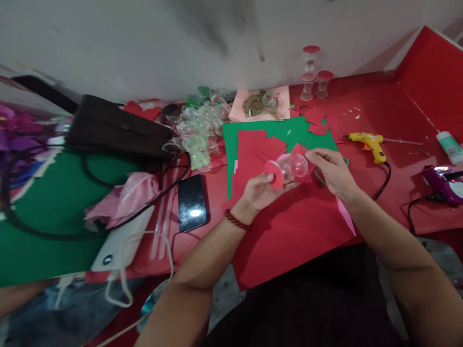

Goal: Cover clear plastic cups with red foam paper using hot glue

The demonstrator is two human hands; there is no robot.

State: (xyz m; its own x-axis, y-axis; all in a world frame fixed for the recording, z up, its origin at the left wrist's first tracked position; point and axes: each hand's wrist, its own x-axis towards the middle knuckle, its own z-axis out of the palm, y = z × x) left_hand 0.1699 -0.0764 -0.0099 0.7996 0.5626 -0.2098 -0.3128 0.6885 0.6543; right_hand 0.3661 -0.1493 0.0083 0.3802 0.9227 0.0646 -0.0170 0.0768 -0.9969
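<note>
Over the large red sheet [285, 241], I have the left hand [265, 189] closed around a clear plastic hourglass-shaped container [287, 169], thumb pressing the flat round red disc [275, 176] on one end, fingers curled underneath. Container is tilted sideways, clear rounded end toward the right hand [330, 171]. That one I have in a thumb-and-finger pinch on a small flat red paper-like scrap [297, 148], just beside the clear end; touching or apart, can't tell.

Step in hand, my read: offering the scrap to the end without a disc. Next move calls for a steady left grip and the scrap lined up flat on the rim; probably glue too, and the yellow plastic glue gun [369, 142] lies well apart, out right.

Container look: glossy, see-through, waisted, red on one end only. Contents, can't make out. Walls seem thin, likely easy to dent.

Further out: loose red cut pieces [314, 115] on the green sheet [231, 142], a heap of clear plastic cups [200, 127] to the left, red-capped clear hourglasses [306, 89] near the wall, two stacked, one beside.
</note>
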